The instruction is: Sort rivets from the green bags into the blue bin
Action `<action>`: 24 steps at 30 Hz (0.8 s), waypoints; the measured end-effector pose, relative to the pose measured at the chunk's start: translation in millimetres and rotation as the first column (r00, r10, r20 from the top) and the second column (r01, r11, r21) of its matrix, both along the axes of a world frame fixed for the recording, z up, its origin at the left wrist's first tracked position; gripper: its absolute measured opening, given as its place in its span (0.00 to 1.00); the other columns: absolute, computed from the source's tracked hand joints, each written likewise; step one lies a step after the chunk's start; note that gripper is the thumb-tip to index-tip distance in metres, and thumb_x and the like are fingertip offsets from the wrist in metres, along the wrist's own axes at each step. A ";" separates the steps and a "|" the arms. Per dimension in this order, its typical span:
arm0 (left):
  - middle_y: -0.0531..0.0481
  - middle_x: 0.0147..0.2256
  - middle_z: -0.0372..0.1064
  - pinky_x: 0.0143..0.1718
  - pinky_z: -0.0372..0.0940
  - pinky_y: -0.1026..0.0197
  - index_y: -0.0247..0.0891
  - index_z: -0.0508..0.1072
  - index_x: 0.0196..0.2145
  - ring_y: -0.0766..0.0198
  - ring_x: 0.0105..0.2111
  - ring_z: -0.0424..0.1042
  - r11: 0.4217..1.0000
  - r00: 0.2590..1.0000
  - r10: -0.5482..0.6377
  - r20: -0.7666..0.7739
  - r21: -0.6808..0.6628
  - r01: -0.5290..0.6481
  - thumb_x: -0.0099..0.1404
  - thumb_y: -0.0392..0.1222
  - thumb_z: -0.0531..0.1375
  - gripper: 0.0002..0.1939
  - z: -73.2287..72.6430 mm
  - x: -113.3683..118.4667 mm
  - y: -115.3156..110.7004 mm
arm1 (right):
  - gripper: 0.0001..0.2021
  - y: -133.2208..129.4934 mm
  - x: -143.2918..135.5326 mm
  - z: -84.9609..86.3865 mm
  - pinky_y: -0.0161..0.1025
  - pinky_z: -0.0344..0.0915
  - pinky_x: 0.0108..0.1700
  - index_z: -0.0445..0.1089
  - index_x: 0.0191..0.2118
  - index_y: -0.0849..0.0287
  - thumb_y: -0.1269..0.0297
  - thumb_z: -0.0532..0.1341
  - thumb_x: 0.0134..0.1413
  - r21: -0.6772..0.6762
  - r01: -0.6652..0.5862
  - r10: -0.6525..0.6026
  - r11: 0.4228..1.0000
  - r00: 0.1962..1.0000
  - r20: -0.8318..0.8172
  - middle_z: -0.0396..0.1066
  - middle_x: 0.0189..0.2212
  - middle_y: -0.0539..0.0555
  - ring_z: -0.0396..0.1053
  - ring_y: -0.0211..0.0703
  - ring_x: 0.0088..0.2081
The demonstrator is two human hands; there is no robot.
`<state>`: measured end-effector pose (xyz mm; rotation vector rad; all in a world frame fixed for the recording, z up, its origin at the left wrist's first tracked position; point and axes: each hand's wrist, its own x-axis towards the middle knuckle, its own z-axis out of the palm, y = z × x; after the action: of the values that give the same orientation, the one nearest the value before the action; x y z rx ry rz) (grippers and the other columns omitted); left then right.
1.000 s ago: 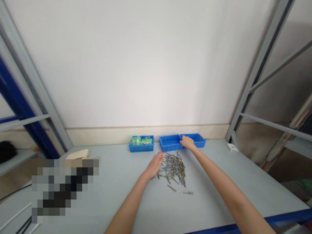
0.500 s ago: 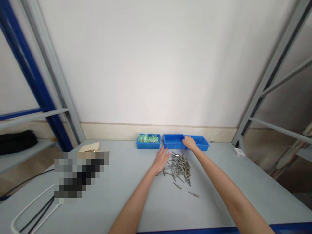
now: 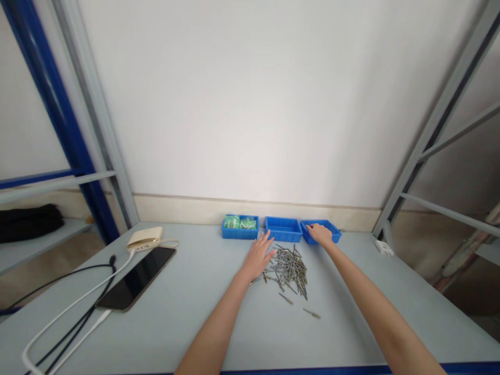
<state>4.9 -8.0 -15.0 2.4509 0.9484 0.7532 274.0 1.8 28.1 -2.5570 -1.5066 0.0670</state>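
Note:
A heap of thin metal rivet-like pieces [image 3: 289,268] lies mid-table, with two loose ones in front of it. My left hand [image 3: 257,256] rests at the heap's left edge, fingers spread and holding nothing. At the right blue bin [image 3: 333,229], my right hand [image 3: 319,234] reaches over the front left part with curled fingers; what they hold, if anything, is hidden. Left of that bin stands an empty blue bin [image 3: 283,235]. Another blue bin [image 3: 240,234] farther left contains green-and-clear packets [image 3: 232,222].
On the left of the grey table [image 3: 187,323] lie a black phone [image 3: 136,278], a cream power bank [image 3: 145,238] and several cables. A small white object [image 3: 384,248] sits at the right, near the metal frame [image 3: 406,135].
My right hand has moved slightly right along with the right bin, which now stands at an angle, apart at its front from the middle bin. My left hand stays beside the heap.

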 end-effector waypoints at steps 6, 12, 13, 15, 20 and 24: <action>0.45 0.64 0.37 0.62 0.39 0.48 0.38 0.58 0.58 0.56 0.64 0.36 1.000 1.000 -0.002 0.003 0.009 0.002 0.67 0.55 0.43 0.28 -2.1 0.1 2.9 | 0.21 9.2 -2.2 -1.2 0.42 0.64 0.44 0.71 0.46 0.65 0.60 0.46 0.59 0.028 0.026 -0.025 0.999 1.000 -0.018 0.70 0.45 0.66 0.68 0.53 0.47; 0.47 0.64 0.37 0.62 0.40 0.51 0.39 0.59 0.58 0.58 0.64 0.36 0.999 0.999 -0.040 0.029 0.005 0.040 0.67 0.55 0.43 0.27 -2.6 2.5 2.7 | 0.19 18.6 -11.2 -3.9 0.42 0.65 0.43 0.72 0.44 0.60 0.65 0.46 0.58 0.048 0.019 -0.017 0.999 0.999 -0.033 0.72 0.44 0.62 0.69 0.52 0.46; 0.47 0.64 0.36 0.62 0.40 0.51 0.39 0.59 0.58 0.58 0.64 0.36 0.999 0.998 -0.048 0.029 -0.004 0.048 0.67 0.55 0.43 0.28 -2.3 3.6 2.2 | 0.19 19.3 -12.6 -3.6 0.42 0.65 0.43 0.72 0.44 0.60 0.65 0.46 0.58 0.053 0.016 -0.015 0.998 0.999 -0.032 0.72 0.44 0.62 0.69 0.52 0.46; 0.48 0.64 0.35 0.62 0.41 0.51 0.39 0.58 0.58 0.58 0.64 0.36 0.998 0.998 -0.060 0.030 -0.024 0.061 0.66 0.56 0.43 0.28 -1.5 5.7 1.2 | 0.19 19.1 -17.0 -2.1 0.41 0.64 0.42 0.72 0.44 0.61 0.64 0.45 0.59 0.069 0.012 -0.010 0.998 1.000 -0.025 0.72 0.43 0.62 0.69 0.51 0.45; 0.48 0.64 0.36 0.62 0.40 0.51 0.39 0.58 0.58 0.58 0.64 0.35 0.997 0.997 -0.065 0.034 -0.036 0.066 0.66 0.57 0.42 0.29 0.7 5.8 -1.7 | 0.24 5.5 -33.7 -0.9 0.44 0.58 0.49 0.62 0.55 0.61 0.58 0.39 0.63 0.243 -0.045 0.027 0.969 0.997 0.074 0.65 0.51 0.64 0.64 0.51 0.51; 0.49 0.64 0.36 0.62 0.40 0.53 0.39 0.58 0.58 0.59 0.64 0.35 0.997 0.997 -0.065 0.035 -0.027 0.066 0.66 0.58 0.42 0.30 1.0 4.6 -2.0 | 0.25 -11.2 -34.9 -12.6 0.51 0.47 0.57 0.51 0.61 0.49 0.50 0.46 0.60 0.282 -0.519 0.441 0.807 0.847 0.297 0.53 0.60 0.55 0.49 0.51 0.60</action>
<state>9.4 -10.0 -14.0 2.4245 0.8554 0.7521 239.1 -9.4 15.4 -1.8960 -2.0101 -0.3999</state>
